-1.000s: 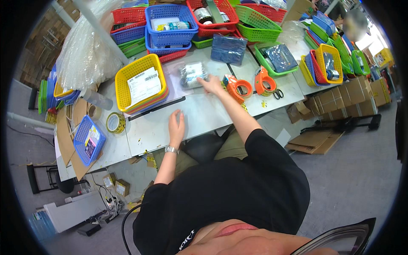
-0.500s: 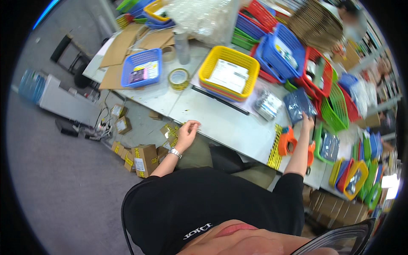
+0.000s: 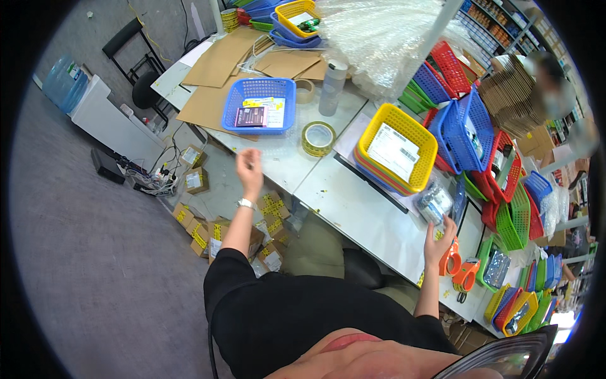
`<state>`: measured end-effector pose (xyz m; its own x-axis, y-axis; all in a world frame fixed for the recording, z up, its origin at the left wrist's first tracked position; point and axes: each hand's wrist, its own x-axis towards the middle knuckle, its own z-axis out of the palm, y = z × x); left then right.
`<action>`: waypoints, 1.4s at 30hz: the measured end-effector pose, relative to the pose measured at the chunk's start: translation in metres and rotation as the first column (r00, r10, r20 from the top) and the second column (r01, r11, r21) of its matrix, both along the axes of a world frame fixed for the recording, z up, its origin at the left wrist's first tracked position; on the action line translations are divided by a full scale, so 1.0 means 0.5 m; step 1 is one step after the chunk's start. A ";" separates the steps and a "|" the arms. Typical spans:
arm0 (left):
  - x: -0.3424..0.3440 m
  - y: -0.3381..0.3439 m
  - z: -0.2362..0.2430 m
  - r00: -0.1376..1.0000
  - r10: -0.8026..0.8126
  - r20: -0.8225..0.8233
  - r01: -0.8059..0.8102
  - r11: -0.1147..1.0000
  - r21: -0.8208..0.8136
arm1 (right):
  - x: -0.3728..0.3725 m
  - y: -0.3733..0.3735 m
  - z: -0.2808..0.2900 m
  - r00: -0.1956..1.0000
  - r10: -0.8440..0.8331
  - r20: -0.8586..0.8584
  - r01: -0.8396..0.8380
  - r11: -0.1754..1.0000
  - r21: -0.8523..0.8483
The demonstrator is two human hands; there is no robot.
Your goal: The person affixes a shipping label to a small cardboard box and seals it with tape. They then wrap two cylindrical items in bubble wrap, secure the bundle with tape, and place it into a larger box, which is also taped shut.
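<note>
My left hand (image 3: 249,172) is raised over the table's near edge, just below a blue basket (image 3: 228,108) holding a dark printed box (image 3: 251,117) and papers. Its fingers are loosely curled and apart, with nothing visible in them. My right hand (image 3: 440,241) has its thumb and fingers spread at the near edge of a clear-wrapped package (image 3: 435,203); whether it grips the package I cannot tell for sure. A dark bluish bag (image 3: 460,194) lies just beyond, partly hidden by that package. Left of it stands a stack of baskets, a yellow one (image 3: 424,136) on top, with white labelled papers (image 3: 392,151) inside.
Yellow-green tape (image 3: 318,139), brown tape (image 3: 305,91) and a clear cylinder (image 3: 333,87) stand near the blue basket. Orange tape dispensers (image 3: 466,275) and scissors (image 3: 462,297) lie right of my right hand. Coloured baskets (image 3: 512,218) crowd the right; taped cartons (image 3: 197,180) sit on the floor.
My right hand has let go of the dark bag and come to the wrapped package. My left hand has risen toward the blue basket. The whole view has shifted, so the table appears farther right.
</note>
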<state>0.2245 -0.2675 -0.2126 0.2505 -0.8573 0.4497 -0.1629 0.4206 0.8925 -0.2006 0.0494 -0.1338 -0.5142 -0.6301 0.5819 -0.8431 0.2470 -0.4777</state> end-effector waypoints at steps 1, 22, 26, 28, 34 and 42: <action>0.038 -0.056 0.004 0.997 0.037 -0.060 -0.038 0.999 -0.018 | 0.037 -0.005 -0.009 0.999 0.021 0.038 -0.020 0.999 -0.027; 0.273 -0.820 -0.082 0.575 0.199 -0.793 0.275 0.867 0.416 | 0.385 -0.308 -0.157 0.862 0.504 0.051 -0.415 0.644 0.642; 0.298 -0.872 -0.105 0.564 0.108 -0.819 0.422 0.814 0.398 | 0.381 -0.309 -0.161 0.864 0.496 0.089 -0.424 0.620 0.661; 0.271 -0.854 -0.088 0.673 0.076 -0.735 0.399 0.800 0.448 | 0.384 -0.306 -0.162 0.866 0.489 0.106 -0.422 0.602 0.678; 0.297 -0.892 -0.101 0.982 -0.003 0.188 -0.102 0.832 0.546 | 0.381 -0.311 -0.167 0.866 0.492 0.091 -0.415 0.605 0.679; 0.192 -0.858 -0.081 0.161 0.332 0.929 -0.325 0.907 -0.268 | 0.381 -0.305 -0.176 0.876 0.480 0.047 -0.374 0.616 0.693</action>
